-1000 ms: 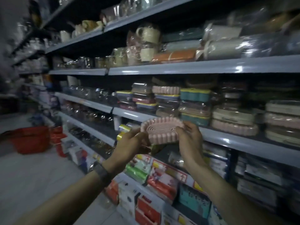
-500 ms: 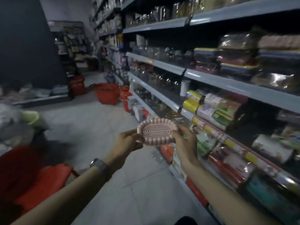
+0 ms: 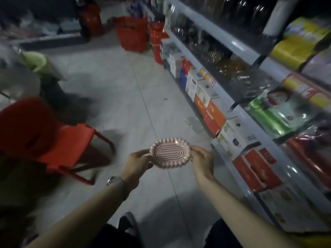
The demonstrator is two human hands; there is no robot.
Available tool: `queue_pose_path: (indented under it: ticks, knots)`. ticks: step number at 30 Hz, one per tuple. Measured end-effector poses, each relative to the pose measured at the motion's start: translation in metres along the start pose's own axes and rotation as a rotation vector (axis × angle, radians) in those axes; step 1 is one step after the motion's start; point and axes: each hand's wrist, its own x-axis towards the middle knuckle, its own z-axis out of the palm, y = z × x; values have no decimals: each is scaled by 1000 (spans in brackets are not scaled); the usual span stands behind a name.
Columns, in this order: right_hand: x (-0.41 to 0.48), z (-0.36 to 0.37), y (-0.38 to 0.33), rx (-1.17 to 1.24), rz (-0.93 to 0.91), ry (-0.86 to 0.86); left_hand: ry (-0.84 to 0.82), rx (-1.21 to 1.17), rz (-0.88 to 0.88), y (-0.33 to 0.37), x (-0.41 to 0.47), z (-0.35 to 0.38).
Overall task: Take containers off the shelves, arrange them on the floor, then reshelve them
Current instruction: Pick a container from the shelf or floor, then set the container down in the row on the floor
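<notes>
Head view looked down the aisle: the pink oval container (image 3: pixel 170 152), beaded rim and ridged inside, sat level above the tiled floor (image 3: pixel 125 86), carried between both hands. Left hand (image 3: pixel 138 162) pinched its left end, right hand (image 3: pixel 202 161) curled round the right end. Shelves (image 3: pixel 232 42) of boxed goods ran alongside on the right, a red chair (image 3: pixel 53 140) stood on the left, and red baskets (image 3: pixel 132 34) were farther up.

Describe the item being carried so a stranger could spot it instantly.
Start at the grey tiled floor between the red plastic chair and the shelves. Above it, the left hand and right hand hold the pink oval soap dish by its ends. Only it has a beaded rim and curved grooves.
</notes>
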Motion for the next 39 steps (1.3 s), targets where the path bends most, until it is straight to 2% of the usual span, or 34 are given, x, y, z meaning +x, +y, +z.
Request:
queue_pose_path:
  ticks: [4, 11, 15, 19, 22, 31, 35, 39]
  knots:
    - [26, 30, 56, -62, 165, -14, 74, -36, -141, -60, 46, 1]
    - [68, 76, 149, -202, 306, 11, 140, -38, -342, -161, 125, -2]
    - [87, 100, 207, -261, 388, 1, 237, -90, -467, -231, 160, -6]
    - [105, 125, 255, -330, 408, -24, 266, -39, -513, -246, 170, 1]
    - [121, 144, 282, -348, 424, -29, 308, -117, -562, -260, 184, 7]
    - [144, 179, 352, -316, 422, -110, 335, -144, -496, -354, 236, -10]
    - [141, 181, 365, -320, 382, -139, 272, -183, -456, -367, 238, -9]
    - [142, 181, 374, -311, 354, -183, 301, -304, -448, -382, 239, -9]
